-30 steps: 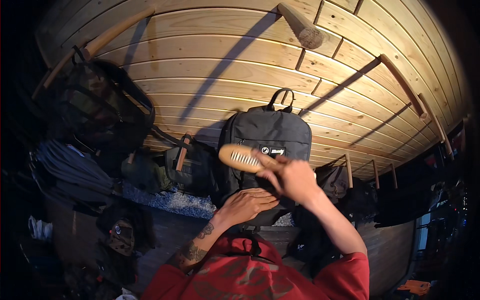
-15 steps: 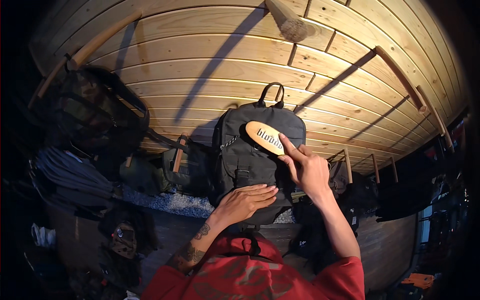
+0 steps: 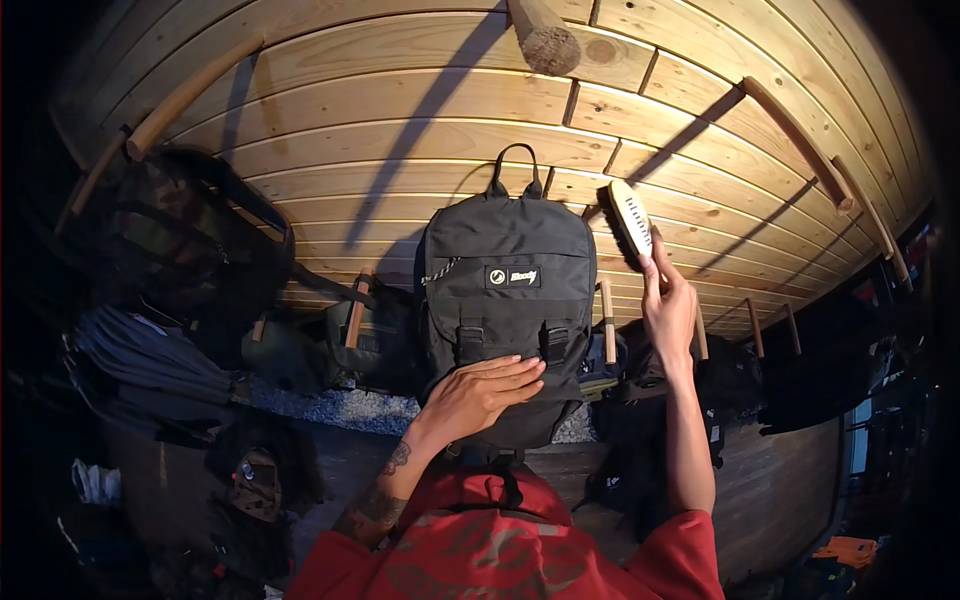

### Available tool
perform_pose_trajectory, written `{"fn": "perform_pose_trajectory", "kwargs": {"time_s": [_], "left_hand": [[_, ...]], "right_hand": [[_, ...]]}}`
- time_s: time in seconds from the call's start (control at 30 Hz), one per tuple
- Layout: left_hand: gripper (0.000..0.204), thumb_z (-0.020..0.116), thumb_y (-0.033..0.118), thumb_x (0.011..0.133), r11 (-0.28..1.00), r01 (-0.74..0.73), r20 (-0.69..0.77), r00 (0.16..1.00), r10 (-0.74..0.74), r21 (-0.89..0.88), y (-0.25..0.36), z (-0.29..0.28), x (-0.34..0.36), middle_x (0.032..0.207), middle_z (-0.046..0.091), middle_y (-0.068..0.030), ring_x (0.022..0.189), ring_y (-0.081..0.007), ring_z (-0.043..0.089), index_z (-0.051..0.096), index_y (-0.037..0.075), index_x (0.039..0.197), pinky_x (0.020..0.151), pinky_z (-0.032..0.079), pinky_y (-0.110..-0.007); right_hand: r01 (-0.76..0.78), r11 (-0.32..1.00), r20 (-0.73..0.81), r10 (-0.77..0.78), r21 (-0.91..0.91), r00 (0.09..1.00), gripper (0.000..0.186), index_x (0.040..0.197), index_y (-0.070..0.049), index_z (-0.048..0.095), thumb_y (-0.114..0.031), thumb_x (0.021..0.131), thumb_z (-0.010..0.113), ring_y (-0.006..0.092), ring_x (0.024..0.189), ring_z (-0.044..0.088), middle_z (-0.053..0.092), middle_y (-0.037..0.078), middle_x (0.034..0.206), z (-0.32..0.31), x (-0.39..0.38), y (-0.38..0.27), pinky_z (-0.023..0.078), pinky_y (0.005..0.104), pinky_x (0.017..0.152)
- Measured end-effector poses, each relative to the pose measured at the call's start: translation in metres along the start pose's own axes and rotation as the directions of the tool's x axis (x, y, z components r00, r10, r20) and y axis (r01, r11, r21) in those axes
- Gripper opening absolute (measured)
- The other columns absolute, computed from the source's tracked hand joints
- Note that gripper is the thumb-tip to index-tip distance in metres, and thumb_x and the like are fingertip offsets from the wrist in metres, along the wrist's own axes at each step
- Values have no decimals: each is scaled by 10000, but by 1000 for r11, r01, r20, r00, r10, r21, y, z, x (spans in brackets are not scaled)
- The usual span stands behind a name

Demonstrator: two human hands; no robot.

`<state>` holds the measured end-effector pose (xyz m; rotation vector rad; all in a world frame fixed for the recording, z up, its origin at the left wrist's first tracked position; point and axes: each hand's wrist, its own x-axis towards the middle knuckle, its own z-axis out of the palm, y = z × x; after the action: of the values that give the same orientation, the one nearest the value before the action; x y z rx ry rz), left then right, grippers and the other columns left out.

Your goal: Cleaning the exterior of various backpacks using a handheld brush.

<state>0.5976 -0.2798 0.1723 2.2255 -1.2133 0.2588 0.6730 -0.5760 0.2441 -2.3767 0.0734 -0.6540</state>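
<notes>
A black backpack (image 3: 508, 235) with a top loop, two front buckles and a small patch is upright before me against the plank wall. My left hand (image 3: 487, 395) lies flat on its lower front, fingers stretched out just under the buckles. To the right of the bag, my right hand (image 3: 668, 305) grips the end of a wooden brush (image 3: 630, 215) between thumb and fingers. The brush is raised on end, its dark bristles facing left toward the bag and apart from it.
Wooden pegs jut from the plank wall (image 3: 420, 95), including a thick round post (image 3: 547, 45) above the bag. A camouflage bag (image 3: 180, 225) hangs at the left, above folded grey cloth (image 3: 150, 350). Grey gravel (image 3: 345, 405) runs along the wall's foot. More dark bags are at the right.
My right hand has lifted the brush off the backpack's front, moving it up and right and turning it upright. My left hand still rests on the bag. The bag's patch now shows.
</notes>
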Motion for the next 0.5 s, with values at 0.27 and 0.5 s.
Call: {"fn": "perform_pose_trajectory", "kwargs": {"time_s": [0.27, 0.5], "left_hand": [[430, 659, 40, 896, 1000, 9, -9, 1000, -9, -6, 1, 1, 2, 1467, 630, -27, 1384, -182, 567, 709, 107, 1317, 1200, 448, -362], [431, 700, 25, 854, 999, 27, -62, 998, -28, -18, -6, -8, 3, 1356, 706, -42, 1313, -201, 634, 750, 119, 1271, 1161, 486, -382]], "right_hand": [[118, 983, 268, -153, 142, 951, 499, 1485, -150, 589, -159, 996, 691, 297, 665, 721, 725, 249, 888, 7, -38, -19, 548, 399, 674], [254, 960, 457, -279, 116, 844, 506, 1451, -154, 633, -214, 957, 730, 325, 620, 620, 655, 164, 740, -24, -63, -27, 509, 409, 646]]}}
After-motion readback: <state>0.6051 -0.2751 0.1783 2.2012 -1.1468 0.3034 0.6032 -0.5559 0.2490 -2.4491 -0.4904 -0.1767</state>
